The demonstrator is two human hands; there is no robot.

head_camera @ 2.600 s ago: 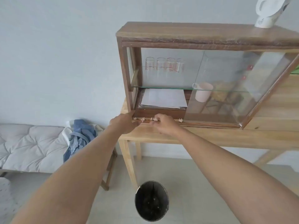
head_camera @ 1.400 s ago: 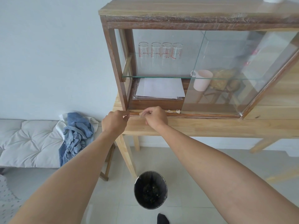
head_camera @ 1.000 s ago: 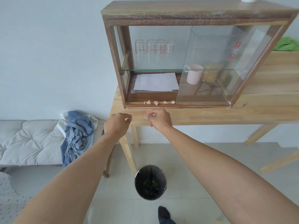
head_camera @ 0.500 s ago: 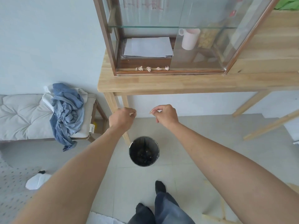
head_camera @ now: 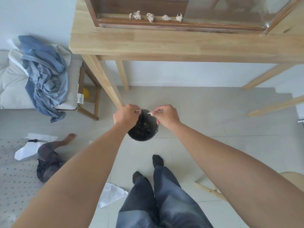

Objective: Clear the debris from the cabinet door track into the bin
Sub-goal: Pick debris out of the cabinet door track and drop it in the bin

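A round black bin [head_camera: 142, 134] stands on the floor under the table's front edge. My right hand [head_camera: 167, 116] hovers over its right rim, pinching a small pale scrap of debris [head_camera: 150, 113] between thumb and forefinger. Over the bin's left rim, my left hand [head_camera: 126, 115] is closed in a fist; a tiny bit shows at its fingertips, and what it holds I cannot make out. Several pale crumpled bits of debris [head_camera: 150, 16] lie in the cabinet door track [head_camera: 181, 24] at the top of the view.
The wooden table [head_camera: 148, 45] carries the cabinet; its legs [head_camera: 105, 84] come down just left of the bin. A cushioned bench with blue cloth [head_camera: 44, 71] sits at left. My legs [head_camera: 156, 195], white papers and another person's leg [head_camera: 49, 155] are on the floor.
Both hands came away from the cabinet track and dropped to just above the bin, the right one carrying a scrap. The view tilted down toward the floor.
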